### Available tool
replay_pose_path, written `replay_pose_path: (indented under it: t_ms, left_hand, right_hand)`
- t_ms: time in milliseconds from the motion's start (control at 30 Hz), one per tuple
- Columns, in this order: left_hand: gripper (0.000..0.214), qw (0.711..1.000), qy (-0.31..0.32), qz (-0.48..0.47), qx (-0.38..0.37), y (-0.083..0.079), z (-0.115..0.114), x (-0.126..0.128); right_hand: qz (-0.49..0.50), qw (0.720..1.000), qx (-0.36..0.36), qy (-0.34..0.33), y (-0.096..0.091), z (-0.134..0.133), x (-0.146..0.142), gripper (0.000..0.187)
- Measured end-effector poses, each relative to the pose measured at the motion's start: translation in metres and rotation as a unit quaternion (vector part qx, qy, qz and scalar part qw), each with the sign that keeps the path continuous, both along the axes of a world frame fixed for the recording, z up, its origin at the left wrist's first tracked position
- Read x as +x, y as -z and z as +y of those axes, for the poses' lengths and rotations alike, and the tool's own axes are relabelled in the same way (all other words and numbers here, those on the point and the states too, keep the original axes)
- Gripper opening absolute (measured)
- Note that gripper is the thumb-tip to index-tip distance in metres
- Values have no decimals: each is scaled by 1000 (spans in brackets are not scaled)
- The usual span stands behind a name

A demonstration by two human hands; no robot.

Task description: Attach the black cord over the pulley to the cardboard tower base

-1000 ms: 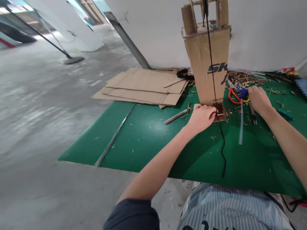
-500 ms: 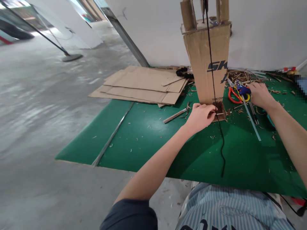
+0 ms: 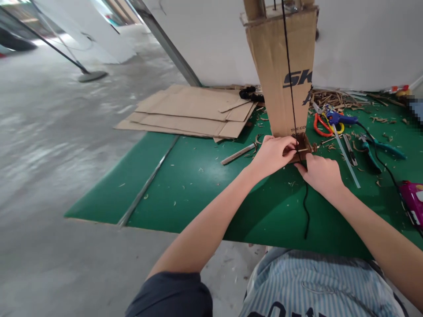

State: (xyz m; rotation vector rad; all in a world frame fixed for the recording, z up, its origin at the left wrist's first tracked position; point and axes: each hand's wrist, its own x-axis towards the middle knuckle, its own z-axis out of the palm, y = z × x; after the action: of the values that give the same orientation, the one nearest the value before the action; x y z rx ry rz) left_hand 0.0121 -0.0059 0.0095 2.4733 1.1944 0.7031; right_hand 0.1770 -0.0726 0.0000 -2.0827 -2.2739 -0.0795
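A: What lies nearest?
B: The loose end of a black cord point(image 3: 304, 207), on the green mat point(image 3: 198, 189) close to its near edge.
A: And the hands?
B: The right hand point(image 3: 321, 174) is just beyond. Its fingers are drawn together at the cord, but I cannot tell whether they pinch it. The left hand point(image 3: 273, 154) is beside it, fingers clamped on the small brown foot point(image 3: 303, 145) of the tower point(image 3: 280, 83).
A: Where does the tower stand?
B: Upright on the mat, about midway back, with the cord running down its front face.
A: Farther off?
B: Scissors point(image 3: 320, 126) and a glue gun point(image 3: 342, 118) lie right of the tower. Flat sheets point(image 3: 188, 110) lie left of it, overlapping the mat's far edge.
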Motion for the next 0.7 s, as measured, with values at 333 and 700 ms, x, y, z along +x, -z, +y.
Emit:
replay_pose_path:
  t_ms: [333, 700]
  left_hand:
    - [30, 998, -32, -42, 22, 8, -1, 5]
    - [47, 992, -13, -129, -5, 8, -4, 3]
  right_hand:
    - [49, 996, 63, -37, 13, 1, 9, 29]
    - [321, 933, 110, -115, 19, 2, 15, 37]
